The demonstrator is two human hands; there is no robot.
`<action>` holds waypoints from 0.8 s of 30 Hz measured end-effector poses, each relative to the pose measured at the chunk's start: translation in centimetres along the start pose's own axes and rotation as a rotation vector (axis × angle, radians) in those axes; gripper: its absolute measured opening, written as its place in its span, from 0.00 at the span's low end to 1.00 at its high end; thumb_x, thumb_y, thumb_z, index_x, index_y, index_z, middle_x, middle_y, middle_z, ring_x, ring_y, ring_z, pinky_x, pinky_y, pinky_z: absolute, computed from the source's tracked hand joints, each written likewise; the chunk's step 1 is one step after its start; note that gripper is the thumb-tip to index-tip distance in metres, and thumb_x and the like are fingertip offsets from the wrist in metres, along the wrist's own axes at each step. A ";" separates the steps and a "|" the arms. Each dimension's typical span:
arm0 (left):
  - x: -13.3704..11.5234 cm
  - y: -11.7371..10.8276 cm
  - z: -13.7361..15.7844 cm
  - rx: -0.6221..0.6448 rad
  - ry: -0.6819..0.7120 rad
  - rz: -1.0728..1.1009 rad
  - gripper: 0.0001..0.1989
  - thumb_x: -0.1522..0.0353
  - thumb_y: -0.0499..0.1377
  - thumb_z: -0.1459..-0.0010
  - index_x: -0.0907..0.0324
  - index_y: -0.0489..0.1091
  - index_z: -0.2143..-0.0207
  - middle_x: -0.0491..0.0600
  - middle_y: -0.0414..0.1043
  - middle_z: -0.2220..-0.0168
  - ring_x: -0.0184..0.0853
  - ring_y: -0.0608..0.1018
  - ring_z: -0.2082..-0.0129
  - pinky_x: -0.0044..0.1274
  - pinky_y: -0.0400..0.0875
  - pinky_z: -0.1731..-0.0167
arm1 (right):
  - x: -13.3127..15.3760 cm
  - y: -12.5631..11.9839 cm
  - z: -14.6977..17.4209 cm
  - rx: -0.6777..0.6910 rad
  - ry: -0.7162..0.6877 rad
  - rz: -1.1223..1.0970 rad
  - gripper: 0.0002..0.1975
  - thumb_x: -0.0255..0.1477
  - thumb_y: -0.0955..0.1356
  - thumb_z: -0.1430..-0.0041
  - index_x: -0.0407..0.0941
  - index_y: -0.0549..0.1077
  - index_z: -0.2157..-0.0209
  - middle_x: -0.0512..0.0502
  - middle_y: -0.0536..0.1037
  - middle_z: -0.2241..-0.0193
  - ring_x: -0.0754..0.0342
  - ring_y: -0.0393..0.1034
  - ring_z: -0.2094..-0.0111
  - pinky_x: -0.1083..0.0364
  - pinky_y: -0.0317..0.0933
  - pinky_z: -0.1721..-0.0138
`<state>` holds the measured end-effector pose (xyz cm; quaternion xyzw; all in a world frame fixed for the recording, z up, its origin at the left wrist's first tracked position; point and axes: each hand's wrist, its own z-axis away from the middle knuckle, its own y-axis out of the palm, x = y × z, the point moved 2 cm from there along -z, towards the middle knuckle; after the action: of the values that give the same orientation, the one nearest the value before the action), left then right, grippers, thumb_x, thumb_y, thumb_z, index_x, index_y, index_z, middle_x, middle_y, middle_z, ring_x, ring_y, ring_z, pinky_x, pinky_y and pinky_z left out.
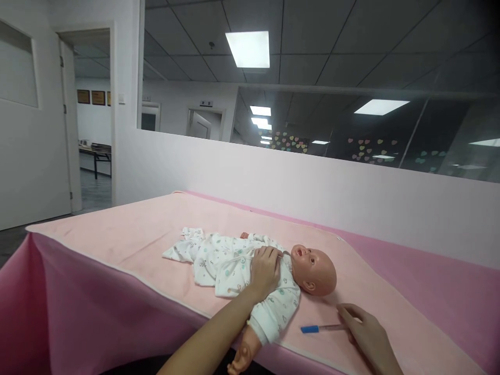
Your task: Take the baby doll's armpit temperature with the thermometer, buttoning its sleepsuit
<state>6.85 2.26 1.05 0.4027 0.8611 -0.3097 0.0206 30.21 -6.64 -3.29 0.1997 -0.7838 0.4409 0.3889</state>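
Observation:
A baby doll [314, 271] lies on its back on the pink mat, its head towards the right. It wears a white printed baby suit [222, 260]. My left hand [265, 271] rests on the doll's chest near the collar, fingers laid over the cloth and side by side. One doll hand [244, 354] hangs past the mat's front edge, beside my left forearm. Right of the doll, low over the mat, my right hand [361, 330] is closed around one end of a slim pen-like stick with a blue cap [310, 329]. The stick's other end is hidden by the hand.
The pink padded mat [128, 239] covers a table with a pink cloth [97, 307] hanging down its front. A white half wall [219, 166] with a window [332, 67] above runs along the back. To the far left is an open doorway [94, 120].

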 end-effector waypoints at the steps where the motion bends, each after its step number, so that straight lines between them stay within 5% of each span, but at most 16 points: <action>1: 0.0 0.0 0.0 -0.001 0.001 0.006 0.07 0.75 0.49 0.43 0.57 0.64 0.66 0.46 0.67 0.65 0.33 0.66 0.64 0.27 0.57 0.62 | 0.4 -0.3 0.1 -0.039 -0.041 0.074 0.13 0.41 0.64 0.55 0.47 0.73 0.76 0.45 0.76 0.77 0.50 0.68 0.79 0.53 0.61 0.76; 6: -0.1 -0.2 0.0 -0.005 -0.007 0.024 0.08 0.74 0.47 0.42 0.57 0.64 0.66 0.46 0.67 0.65 0.33 0.66 0.63 0.28 0.57 0.62 | 6.5 0.9 0.5 -0.261 -0.239 0.156 0.13 0.40 0.62 0.49 0.46 0.72 0.73 0.46 0.75 0.77 0.50 0.69 0.75 0.55 0.60 0.75; 9: 0.0 -0.1 0.0 -0.002 -0.005 0.022 0.08 0.74 0.46 0.42 0.58 0.64 0.66 0.46 0.68 0.66 0.33 0.66 0.64 0.28 0.58 0.63 | 11.5 4.6 0.3 -0.396 -0.595 0.057 0.12 0.35 0.61 0.46 0.43 0.72 0.69 0.45 0.76 0.71 0.52 0.69 0.69 0.55 0.62 0.69; 12: 0.5 0.3 -0.1 -0.001 0.012 0.008 0.04 0.72 0.50 0.44 0.59 0.65 0.67 0.47 0.68 0.67 0.34 0.66 0.65 0.28 0.58 0.63 | 14.2 9.2 -0.7 -0.353 -0.855 0.003 0.12 0.27 0.58 0.45 0.42 0.71 0.69 0.41 0.75 0.66 0.50 0.67 0.62 0.52 0.61 0.59; 17: 0.9 0.4 -0.2 -0.047 -0.022 0.043 0.06 0.73 0.50 0.44 0.59 0.66 0.66 0.47 0.69 0.67 0.34 0.67 0.66 0.28 0.59 0.63 | 13.0 13.3 -2.5 -0.246 -0.690 -0.212 0.14 0.25 0.55 0.44 0.42 0.69 0.63 0.41 0.74 0.65 0.52 0.67 0.63 0.52 0.61 0.60; 24: 0.4 0.0 -0.1 -0.080 -0.015 0.116 0.07 0.72 0.52 0.45 0.57 0.67 0.64 0.46 0.70 0.68 0.34 0.67 0.65 0.27 0.60 0.63 | 11.5 12.7 -2.3 -0.201 -0.623 -0.313 0.14 0.25 0.56 0.47 0.42 0.69 0.64 0.43 0.73 0.66 0.53 0.66 0.64 0.54 0.61 0.61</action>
<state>6.60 2.62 1.00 0.4483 0.8478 -0.2765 0.0609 15.77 2.42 -0.35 0.4030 -0.8640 0.2149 0.2118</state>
